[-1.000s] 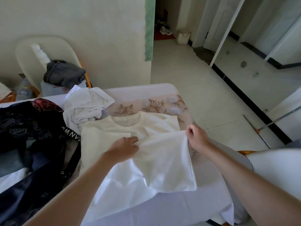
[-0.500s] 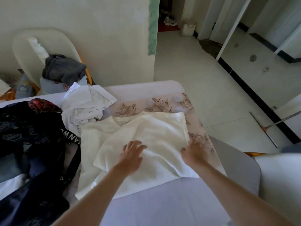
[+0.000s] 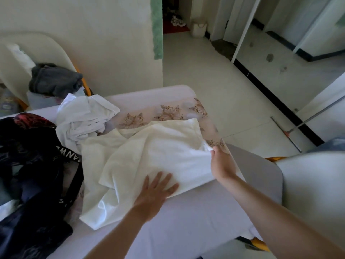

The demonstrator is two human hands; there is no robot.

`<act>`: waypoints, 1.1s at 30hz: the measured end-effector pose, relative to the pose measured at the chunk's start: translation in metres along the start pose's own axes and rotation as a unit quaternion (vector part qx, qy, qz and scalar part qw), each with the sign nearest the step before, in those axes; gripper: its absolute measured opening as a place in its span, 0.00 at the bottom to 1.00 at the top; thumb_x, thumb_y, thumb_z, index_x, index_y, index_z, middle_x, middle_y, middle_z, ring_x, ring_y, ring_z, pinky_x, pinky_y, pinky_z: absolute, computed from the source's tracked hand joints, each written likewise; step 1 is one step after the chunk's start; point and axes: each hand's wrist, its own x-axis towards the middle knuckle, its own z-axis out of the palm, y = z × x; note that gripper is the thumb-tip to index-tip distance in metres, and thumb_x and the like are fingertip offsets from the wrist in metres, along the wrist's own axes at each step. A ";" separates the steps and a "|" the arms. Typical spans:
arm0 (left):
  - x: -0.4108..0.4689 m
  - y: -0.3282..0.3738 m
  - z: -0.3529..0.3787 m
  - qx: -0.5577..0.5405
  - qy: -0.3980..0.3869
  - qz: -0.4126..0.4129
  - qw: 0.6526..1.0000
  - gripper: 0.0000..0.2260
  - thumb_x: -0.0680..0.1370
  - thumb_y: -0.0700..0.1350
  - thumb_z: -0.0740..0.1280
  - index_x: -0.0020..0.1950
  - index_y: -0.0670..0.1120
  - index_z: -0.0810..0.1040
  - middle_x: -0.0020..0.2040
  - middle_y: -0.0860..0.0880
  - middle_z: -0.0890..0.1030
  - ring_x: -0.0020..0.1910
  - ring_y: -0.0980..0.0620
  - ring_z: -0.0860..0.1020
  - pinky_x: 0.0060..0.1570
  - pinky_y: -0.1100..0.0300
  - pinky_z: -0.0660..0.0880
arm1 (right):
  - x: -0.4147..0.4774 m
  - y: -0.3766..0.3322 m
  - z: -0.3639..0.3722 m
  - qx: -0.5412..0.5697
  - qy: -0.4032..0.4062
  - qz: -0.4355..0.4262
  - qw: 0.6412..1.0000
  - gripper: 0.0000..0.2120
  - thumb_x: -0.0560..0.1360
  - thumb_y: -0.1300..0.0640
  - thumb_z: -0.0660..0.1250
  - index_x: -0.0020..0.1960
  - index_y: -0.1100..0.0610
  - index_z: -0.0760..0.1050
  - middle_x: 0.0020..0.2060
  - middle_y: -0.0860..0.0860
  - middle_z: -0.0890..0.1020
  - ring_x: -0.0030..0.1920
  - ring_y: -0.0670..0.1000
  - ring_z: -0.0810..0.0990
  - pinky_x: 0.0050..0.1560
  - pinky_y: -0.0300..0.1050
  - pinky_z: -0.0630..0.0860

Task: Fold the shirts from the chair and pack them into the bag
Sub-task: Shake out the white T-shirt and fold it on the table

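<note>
Nearest the camera, on the bare lilac top of the table (image 3: 168, 230), the left hand (image 3: 157, 189) lies flat with its fingers spread wide on the near edge of the cream shirt (image 3: 158, 150). It holds nothing. It seems to be pinning the cloth so that the folded layer does not slide.

Just to its right, the right hand (image 3: 222, 165) pinches the shirt's right-hand edge between thumb and fingers, and the fabric rises slightly there. This looks like a grip for squaring or drawing in that side while the other hand anchors.

The shirt lies in the middle of the table. An upper layer is turned over it, and a looser lower layer spills out toward the near left corner. Its neckline shows at the far side, so the collar points away from the person. I judge that the garment's long axis runs near to far, skewed a little leftward at the near end.

Left of it, touching the shirt's edge, sits the dark bag (image 3: 31, 165), close by for packing. Beyond lie a crumpled white shirt (image 3: 84, 118) and a floral runner (image 3: 168, 111). Farthest off, the chair (image 3: 37, 47) holds a grey garment (image 3: 54, 79) waiting to be folded.
</note>
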 end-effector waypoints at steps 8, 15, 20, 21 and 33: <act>-0.026 0.009 -0.002 -0.117 0.116 -0.002 0.986 0.18 0.77 0.52 0.61 0.67 0.56 0.78 0.70 0.51 0.75 0.69 0.48 0.73 0.68 0.51 0.63 | -0.043 -0.012 0.037 -0.168 -0.003 -0.264 0.950 0.28 0.61 0.65 0.70 0.62 0.57 0.74 0.62 0.60 0.72 0.56 0.64 0.75 0.53 0.56 0.73; -0.115 -0.011 -0.024 -0.090 0.266 -0.231 0.931 0.26 0.63 0.37 0.67 0.61 0.46 0.79 0.66 0.46 0.74 0.65 0.41 0.72 0.61 0.48 0.68 | -0.114 -0.077 0.068 -0.124 -0.229 -0.456 0.851 0.28 0.68 0.52 0.69 0.68 0.51 0.70 0.62 0.53 0.71 0.60 0.56 0.72 0.61 0.49 0.67; -0.169 -0.044 -0.011 -0.251 0.212 -0.375 0.867 0.18 0.70 0.35 0.71 0.59 0.46 0.78 0.52 0.49 0.80 0.52 0.43 0.78 0.48 0.55 0.73 | -0.130 -0.105 0.085 -0.173 -0.217 -0.451 0.848 0.22 0.74 0.64 0.63 0.67 0.54 0.70 0.58 0.55 0.73 0.57 0.59 0.76 0.56 0.53 0.72; -0.174 -0.048 -0.015 -0.297 0.208 -0.388 0.847 0.10 0.73 0.35 0.68 0.52 0.47 0.79 0.46 0.50 0.80 0.47 0.43 0.78 0.43 0.57 0.70 | -0.128 -0.108 0.085 -0.166 -0.230 -0.446 0.849 0.20 0.75 0.66 0.62 0.65 0.54 0.72 0.57 0.55 0.74 0.56 0.60 0.77 0.55 0.53 0.73; -0.166 -0.083 -0.054 -0.447 0.013 -0.459 0.767 0.08 0.79 0.41 0.57 0.46 0.45 0.76 0.46 0.43 0.82 0.41 0.46 0.82 0.39 0.54 0.79 | -0.093 -0.155 0.047 -0.107 -0.356 -0.308 0.876 0.07 0.74 0.52 0.62 0.44 0.49 0.79 0.47 0.49 0.83 0.46 0.51 0.81 0.44 0.42 0.74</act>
